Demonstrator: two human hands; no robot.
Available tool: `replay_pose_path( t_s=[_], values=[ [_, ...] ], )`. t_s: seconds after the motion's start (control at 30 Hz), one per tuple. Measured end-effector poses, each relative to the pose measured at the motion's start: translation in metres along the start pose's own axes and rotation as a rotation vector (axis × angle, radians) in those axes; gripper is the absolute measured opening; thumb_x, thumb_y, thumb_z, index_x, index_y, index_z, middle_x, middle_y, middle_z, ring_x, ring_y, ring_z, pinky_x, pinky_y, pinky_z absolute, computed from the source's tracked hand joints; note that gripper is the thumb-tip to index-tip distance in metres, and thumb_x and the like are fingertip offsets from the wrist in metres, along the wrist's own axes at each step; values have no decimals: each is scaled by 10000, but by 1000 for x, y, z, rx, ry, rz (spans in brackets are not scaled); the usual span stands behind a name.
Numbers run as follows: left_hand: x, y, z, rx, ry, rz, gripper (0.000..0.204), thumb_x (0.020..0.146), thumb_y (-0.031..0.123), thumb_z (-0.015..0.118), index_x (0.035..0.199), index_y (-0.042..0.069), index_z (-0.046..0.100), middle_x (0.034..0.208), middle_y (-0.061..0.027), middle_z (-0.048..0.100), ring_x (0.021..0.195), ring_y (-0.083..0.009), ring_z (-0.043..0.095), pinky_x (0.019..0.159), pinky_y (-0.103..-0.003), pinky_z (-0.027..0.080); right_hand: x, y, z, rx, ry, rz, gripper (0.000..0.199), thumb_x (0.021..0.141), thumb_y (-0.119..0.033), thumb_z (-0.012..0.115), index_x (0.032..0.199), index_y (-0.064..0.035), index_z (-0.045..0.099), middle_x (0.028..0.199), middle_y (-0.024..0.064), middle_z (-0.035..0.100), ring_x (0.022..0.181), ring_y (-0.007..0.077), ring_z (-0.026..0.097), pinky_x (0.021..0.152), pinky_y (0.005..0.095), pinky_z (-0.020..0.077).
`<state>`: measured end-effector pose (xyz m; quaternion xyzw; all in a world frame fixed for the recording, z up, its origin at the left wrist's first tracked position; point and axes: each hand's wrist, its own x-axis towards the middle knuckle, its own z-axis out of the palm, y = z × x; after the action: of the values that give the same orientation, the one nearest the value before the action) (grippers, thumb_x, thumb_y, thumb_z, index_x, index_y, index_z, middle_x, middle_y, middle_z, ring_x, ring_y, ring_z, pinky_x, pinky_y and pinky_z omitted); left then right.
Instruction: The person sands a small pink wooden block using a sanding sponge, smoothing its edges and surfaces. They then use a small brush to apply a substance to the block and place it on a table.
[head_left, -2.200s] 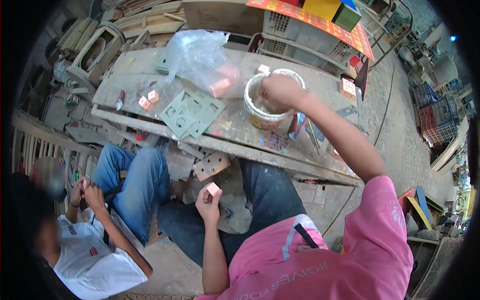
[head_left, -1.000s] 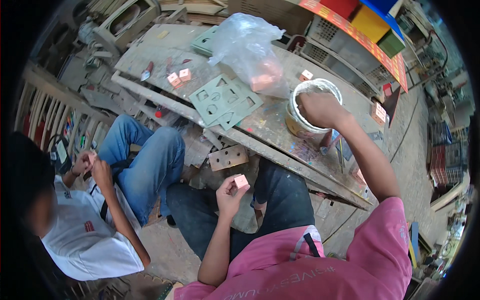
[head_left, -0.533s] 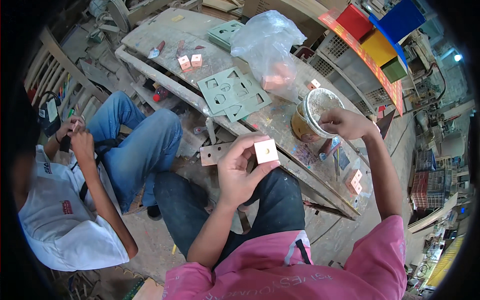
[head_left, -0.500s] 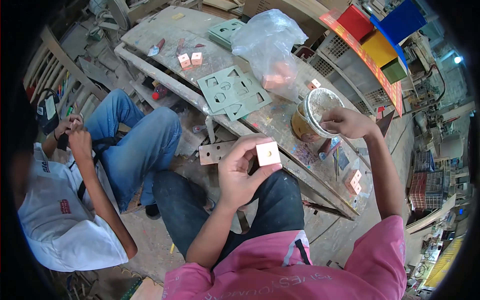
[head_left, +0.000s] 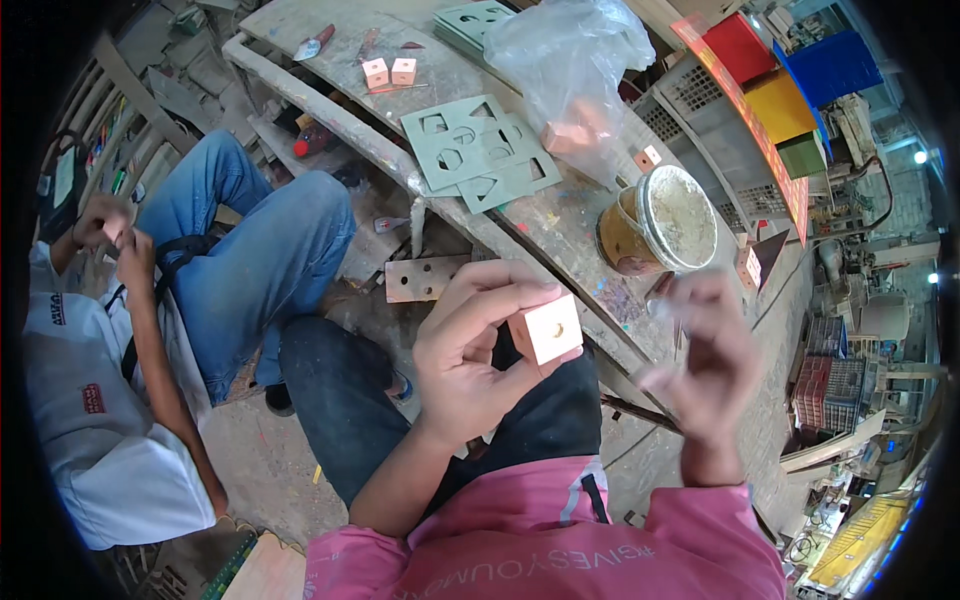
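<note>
My left hand (head_left: 462, 365) is closed around a pale wooden cube (head_left: 553, 332), held over my lap between fingers and thumb. A round hole shows in the cube's bright upper face. To its right, my right hand (head_left: 718, 365) is blurred by motion, thumb and fingers apart; I make out nothing between them. Just beyond that hand, a tub (head_left: 622, 238) stands at the bench edge, holding a whitish paste (head_left: 684, 215). A tool with a dark handle, partly hidden by my fingers, lies beside the tub.
The worn bench (head_left: 330, 85) carries green cut-out sheets (head_left: 470, 150), a plastic bag (head_left: 560, 60) with pinkish blocks, two small cubes (head_left: 390, 72) and another cube (head_left: 648, 157). A seated person (head_left: 110, 400) works at my left. Crates (head_left: 690, 90) and coloured bins (head_left: 780, 105) stand behind.
My right hand has come out of the tub and back toward the cube. The cube has tilted in my left hand and shows a side face. The view has shifted slightly.
</note>
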<state>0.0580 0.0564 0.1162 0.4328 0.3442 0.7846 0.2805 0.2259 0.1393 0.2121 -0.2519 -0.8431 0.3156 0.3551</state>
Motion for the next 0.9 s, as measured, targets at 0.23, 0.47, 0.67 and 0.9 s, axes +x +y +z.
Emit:
replay_pose_path(
  t_s=[0.23,0.47,0.67,0.9],
  values=[
    [-4,7,-1,139,-20,19,514,653,-23,825,1119,-44,611,1109,-156,534,896,-158,612,749,-260,524,-4,-7,31,-227,-39,-263,413,632,-343,819,945,-86,741,857,45,553,766,196,481,686,316,352],
    [-2,21,4,266,15,-4,439,646,-18,805,1065,-10,676,1061,-126,571,870,-168,625,725,-271,524,-8,4,37,-250,30,-307,340,655,-322,811,904,-101,744,856,36,561,759,196,470,677,301,348],
    [-2,17,2,269,-25,-8,433,663,10,815,1065,-41,661,1058,-144,564,874,-168,619,725,-269,530,-11,4,38,50,11,-72,267,672,-207,839,855,-81,692,905,78,539,788,192,467,685,307,351],
    [-4,15,-1,274,-47,3,444,669,41,835,1059,-66,650,1066,-162,560,868,-162,610,720,-272,531,-5,5,36,146,-89,15,310,669,-203,845,881,-66,664,922,88,523,802,197,466,729,316,359]
  ],
)
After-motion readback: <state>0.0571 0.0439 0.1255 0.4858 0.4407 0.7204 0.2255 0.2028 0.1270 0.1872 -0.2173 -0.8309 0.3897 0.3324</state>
